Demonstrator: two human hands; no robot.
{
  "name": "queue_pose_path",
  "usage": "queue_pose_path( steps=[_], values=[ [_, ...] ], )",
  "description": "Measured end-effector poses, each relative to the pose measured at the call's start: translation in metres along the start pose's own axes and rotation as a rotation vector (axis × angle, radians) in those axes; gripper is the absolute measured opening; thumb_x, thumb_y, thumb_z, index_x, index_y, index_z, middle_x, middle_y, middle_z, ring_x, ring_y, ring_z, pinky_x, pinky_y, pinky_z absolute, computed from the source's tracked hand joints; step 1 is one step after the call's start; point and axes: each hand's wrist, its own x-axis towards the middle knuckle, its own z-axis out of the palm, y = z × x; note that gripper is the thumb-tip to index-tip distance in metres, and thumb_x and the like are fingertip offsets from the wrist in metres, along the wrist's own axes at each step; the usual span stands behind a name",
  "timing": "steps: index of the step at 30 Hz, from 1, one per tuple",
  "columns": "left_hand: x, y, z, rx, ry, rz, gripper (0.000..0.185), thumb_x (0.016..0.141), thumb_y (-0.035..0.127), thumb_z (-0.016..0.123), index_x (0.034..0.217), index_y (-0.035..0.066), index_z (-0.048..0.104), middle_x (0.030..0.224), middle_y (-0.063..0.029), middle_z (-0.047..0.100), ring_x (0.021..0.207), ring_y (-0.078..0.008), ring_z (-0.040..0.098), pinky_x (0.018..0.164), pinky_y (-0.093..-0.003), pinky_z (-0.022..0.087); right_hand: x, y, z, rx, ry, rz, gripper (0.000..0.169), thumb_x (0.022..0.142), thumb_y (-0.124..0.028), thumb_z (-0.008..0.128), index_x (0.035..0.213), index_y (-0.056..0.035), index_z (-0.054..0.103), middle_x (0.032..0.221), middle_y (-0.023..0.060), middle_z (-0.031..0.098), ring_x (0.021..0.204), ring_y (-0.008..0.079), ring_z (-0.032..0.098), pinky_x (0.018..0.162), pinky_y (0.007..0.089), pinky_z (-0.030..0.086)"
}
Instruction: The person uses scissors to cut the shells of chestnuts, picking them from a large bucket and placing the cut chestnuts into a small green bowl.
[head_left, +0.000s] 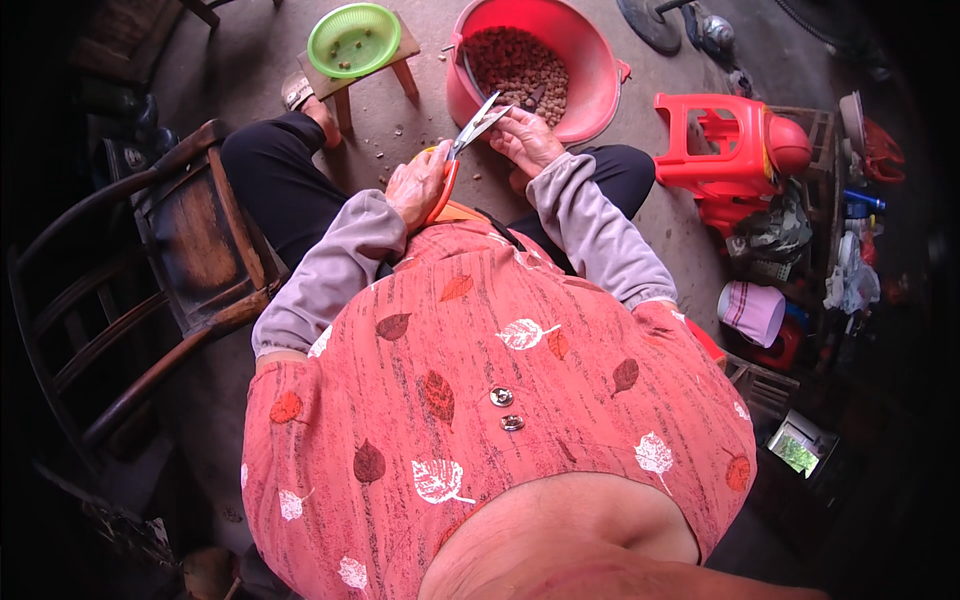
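Observation:
My left hand (417, 187) grips a pair of scissors (466, 139) with orange handles, its blades apart and pointing up and to the right. Close to the blade tips, my right hand (527, 141) has its fingers pinched together at a small piece, mostly hidden by the fingers. Just beyond stands a red plastic bucket (596, 56), tilted in the view, with many small brown nut-like lumps (551, 79) inside. A dark object (534, 97) lies on the lumps; its kind is unclear. To the left, a green plastic basin (391, 37) holds several small brown pieces.
The basin rests on a low wooden stool (341, 112). At left stands a wooden armchair (199, 255). Red plastic stools (709, 161) lie at right, beside a cluttered rack (821, 187) and a pink container (750, 311). Small scraps dot the concrete floor (427, 101).

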Motion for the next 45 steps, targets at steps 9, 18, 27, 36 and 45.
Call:
queue_pose_path(
  steps=[9,18,27,36,45],
  values=[
    [-0.002,-0.014,0.006,-0.069,-0.041,0.074,0.04,0.094,0.019,0.037,0.132,0.006,0.035,0.108,-0.026,0.057,0.089,-0.0438,0.059,0.077,-0.0483,0.047,-0.005,-0.008,0.007,-0.104,0.014,-0.06,0.009,0.086,-0.01,0.063,0.092,-0.0067,0.059,0.088,0.003,0.064,0.077,0.0107,0.059,0.065,0.0227,0.047],
    [0.001,-0.009,-0.011,-0.389,-0.332,-0.166,0.028,0.095,0.019,0.039,0.118,0.004,0.04,0.076,-0.0191,0.061,0.067,-0.0367,0.061,0.062,-0.043,0.045,-0.006,-0.01,0.012,-0.196,-0.035,-0.156,0.011,0.084,-0.011,0.066,0.088,-0.0074,0.057,0.082,0.0023,0.061,0.072,0.0086,0.055,0.06,0.0216,0.043],
    [-0.003,0.007,-0.027,-0.774,-0.344,-0.073,0.036,0.09,0.025,0.052,0.114,-0.001,0.045,0.069,-0.0044,0.053,0.055,-0.0134,0.055,0.048,-0.0243,0.043,-0.005,-0.003,0.018,-0.322,0.007,-0.317,0.01,0.085,-0.009,0.065,0.086,-0.0064,0.055,0.075,0.0006,0.058,0.064,0.0067,0.05,0.058,0.0206,0.041],
    [0.005,-0.002,-0.033,-1.143,-0.453,-0.117,0.04,0.088,0.014,0.047,0.123,-0.003,0.041,0.086,-0.0077,0.058,0.065,-0.0148,0.058,0.054,-0.025,0.046,-0.003,0.004,0.025,-0.074,-0.074,-0.353,0.008,0.087,-0.006,0.062,0.093,-0.0076,0.056,0.083,0.0037,0.064,0.069,0.0088,0.056,0.062,0.0225,0.046],
    [0.003,-0.019,-0.009,-0.242,-0.022,0.012,0.042,0.092,0.016,0.042,0.132,0.005,0.033,0.11,-0.0232,0.054,0.095,-0.0383,0.058,0.08,-0.0421,0.047,-0.003,0.0,0.016,0.268,-0.053,-0.181,0.014,0.088,-0.009,0.06,0.101,-0.0105,0.056,0.092,0.0035,0.063,0.081,0.0134,0.061,0.07,0.0254,0.052]
  ],
)
